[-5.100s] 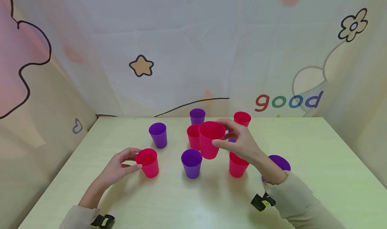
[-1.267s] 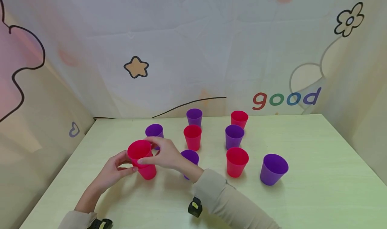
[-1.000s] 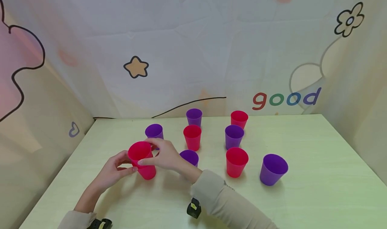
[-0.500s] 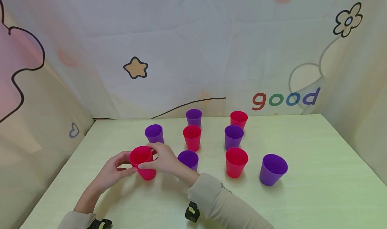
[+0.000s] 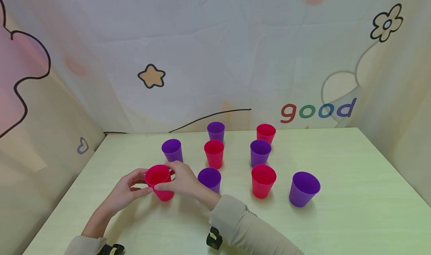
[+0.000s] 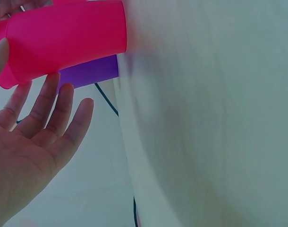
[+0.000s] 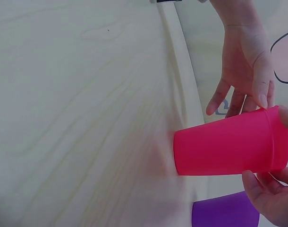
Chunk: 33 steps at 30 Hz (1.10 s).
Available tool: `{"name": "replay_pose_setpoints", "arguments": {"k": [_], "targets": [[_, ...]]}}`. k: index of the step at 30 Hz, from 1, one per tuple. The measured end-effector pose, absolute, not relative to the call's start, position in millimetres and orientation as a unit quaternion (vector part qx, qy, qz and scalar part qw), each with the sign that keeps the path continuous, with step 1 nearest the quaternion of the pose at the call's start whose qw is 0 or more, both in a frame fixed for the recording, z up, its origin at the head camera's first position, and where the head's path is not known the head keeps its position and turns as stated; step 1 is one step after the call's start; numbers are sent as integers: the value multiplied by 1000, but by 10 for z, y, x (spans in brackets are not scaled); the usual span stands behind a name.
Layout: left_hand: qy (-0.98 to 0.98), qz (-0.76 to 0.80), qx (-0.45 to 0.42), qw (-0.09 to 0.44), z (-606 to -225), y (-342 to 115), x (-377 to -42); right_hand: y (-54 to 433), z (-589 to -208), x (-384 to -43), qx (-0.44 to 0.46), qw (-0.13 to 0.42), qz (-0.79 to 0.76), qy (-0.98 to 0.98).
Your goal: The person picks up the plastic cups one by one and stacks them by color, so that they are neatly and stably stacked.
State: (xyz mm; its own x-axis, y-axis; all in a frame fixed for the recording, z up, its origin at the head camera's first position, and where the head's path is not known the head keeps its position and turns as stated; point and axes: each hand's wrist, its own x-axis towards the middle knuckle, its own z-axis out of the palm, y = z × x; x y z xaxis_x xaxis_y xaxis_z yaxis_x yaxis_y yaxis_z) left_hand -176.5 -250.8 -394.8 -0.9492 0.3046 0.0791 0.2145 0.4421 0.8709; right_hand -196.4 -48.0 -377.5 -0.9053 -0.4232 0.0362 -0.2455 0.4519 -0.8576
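Note:
Two red cups sit one inside the other at the left of the table. The left hand [image 5: 124, 191] holds the lower red cup [image 5: 164, 196] from the left, thumb and fingertips against its side; this cup stands upright on the table. From the right, the right hand [image 5: 184, 180] pinches the upper red cup [image 5: 158, 174] near its rim, thumb in front. Only a narrow band of the upper cup shows above the lower one in the right wrist view, where the nested cups [image 7: 219, 144] are seen from the side. In the left wrist view the left fingers [image 6: 63, 111] touch the cup's wall.
Behind the nested pair stands a purple cup [image 5: 172, 149]. Another purple cup [image 5: 209, 177] is beside the right hand. Several more red and purple cups stand upright in rows, with one purple cup [image 5: 304, 189] at the right. A printed cloth [image 5: 202, 60] hangs behind the table [image 5: 353, 217].
The right hand has carried a red cup from the middle leftward and lowered it into the red cup at the left hand. Over the last second it sinks deeper. The left hand stays put.

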Motion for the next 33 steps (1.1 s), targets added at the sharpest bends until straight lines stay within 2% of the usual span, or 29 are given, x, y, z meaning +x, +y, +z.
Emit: {"name": "replay_pose_setpoints", "arguments": {"k": [12,33], "targets": [[847,503,169,38,-3939,-2502,-1775,-423,-3757,-1923,-222,89,-492,837],[849,504,154,37,-3952,-2502,-1750,-125,-3492,-1755,-254,86,-543,796]]}}
